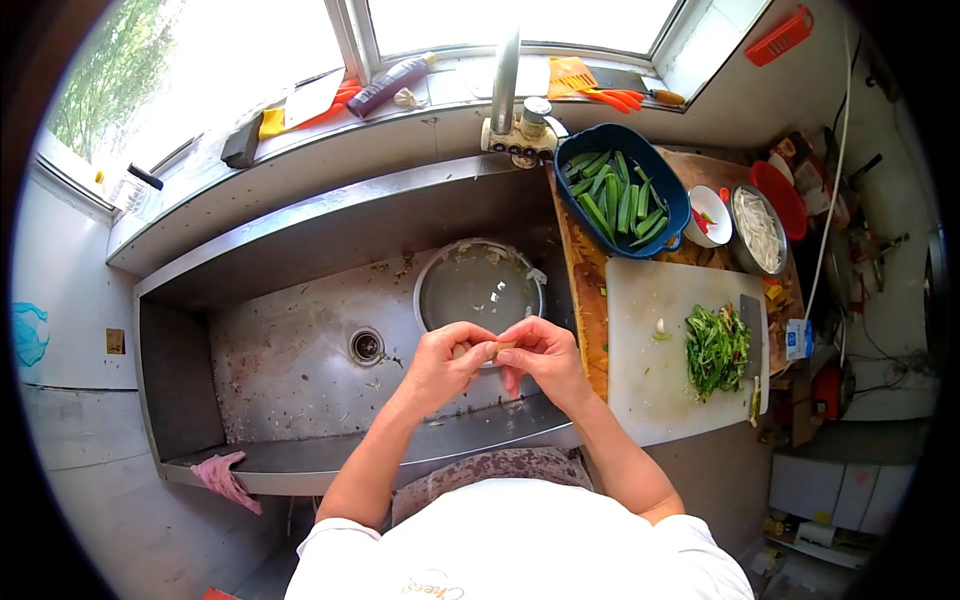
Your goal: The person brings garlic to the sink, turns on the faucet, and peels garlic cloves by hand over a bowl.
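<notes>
My left hand [442,362] and my right hand [548,356] meet fingertip to fingertip over the sink's near side. Both are closed in a pinch on a small pale piece [461,350] that looks like a garlic clove; the fingers cover most of it. Just beyond the hands, a round metal basin [450,290] of water sits in the sink, with white peel-like bits floating in it. On the white cutting board [640,390] to the right lie a peeled garlic clove [661,327], a heap of sliced green peppers [715,352] and a cleaver [750,335].
The steel sink [290,350] has a drain [366,346] and scattered scraps. A faucet [522,130] stands behind it. At the back right are a blue basket of okra [620,200], a small white bowl [712,232] and a bowl of pale strips [758,230]. A pink cloth [228,478] hangs on the front rim.
</notes>
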Demonstrator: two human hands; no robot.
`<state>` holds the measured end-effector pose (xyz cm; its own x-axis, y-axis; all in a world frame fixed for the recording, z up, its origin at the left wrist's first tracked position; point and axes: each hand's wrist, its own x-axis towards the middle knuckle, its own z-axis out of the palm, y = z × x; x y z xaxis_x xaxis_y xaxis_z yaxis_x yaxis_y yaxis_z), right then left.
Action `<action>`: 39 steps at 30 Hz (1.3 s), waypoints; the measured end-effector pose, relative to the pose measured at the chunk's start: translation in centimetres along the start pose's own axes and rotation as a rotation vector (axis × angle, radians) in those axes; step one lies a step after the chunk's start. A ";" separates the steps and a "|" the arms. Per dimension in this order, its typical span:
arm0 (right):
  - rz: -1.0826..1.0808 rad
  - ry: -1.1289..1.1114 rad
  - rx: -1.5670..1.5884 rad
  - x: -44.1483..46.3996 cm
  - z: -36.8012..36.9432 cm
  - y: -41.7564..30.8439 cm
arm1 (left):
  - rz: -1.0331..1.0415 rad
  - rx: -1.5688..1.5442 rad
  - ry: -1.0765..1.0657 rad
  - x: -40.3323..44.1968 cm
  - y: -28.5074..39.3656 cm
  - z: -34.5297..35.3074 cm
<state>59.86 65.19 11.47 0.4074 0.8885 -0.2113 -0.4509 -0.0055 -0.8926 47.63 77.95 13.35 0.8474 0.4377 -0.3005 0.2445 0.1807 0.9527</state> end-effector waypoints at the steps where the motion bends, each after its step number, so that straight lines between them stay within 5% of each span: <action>1: -0.010 -0.004 -0.020 0.0 -0.1 0.1 | 0.001 0.002 0.004 0.0 0.0 0.0; 12: -0.026 0.028 -0.071 0.0 0.2 0.6 | 0.079 0.069 0.079 0.6 -1.8 0.3; 18: -0.415 0.123 -0.508 0.6 0.3 1.0 | -0.094 -0.071 0.101 0.5 -0.6 0.9; 21: -0.200 0.131 0.050 0.4 0.2 0.5 | -0.076 -0.134 0.129 0.8 -1.6 0.7; 25: -0.044 0.136 0.282 0.2 -0.9 0.2 | -0.010 0.020 0.293 1.4 -2.6 -0.4; 31: -0.069 0.146 0.021 0.2 -0.3 0.6 | 0.262 0.169 0.264 1.3 -1.9 0.3; 35: -0.190 0.175 -0.197 0.4 -0.2 1.0 | 0.063 0.060 0.120 1.1 -0.8 0.6; 39: -0.403 0.204 -0.499 0.7 -0.3 1.5 | 0.146 0.063 0.146 1.3 -1.6 1.1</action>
<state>59.64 65.65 9.88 0.6306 0.7614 0.1501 0.1692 0.0539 -0.9841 48.89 77.26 11.52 0.7999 0.5790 -0.1579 0.1564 0.0528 0.9863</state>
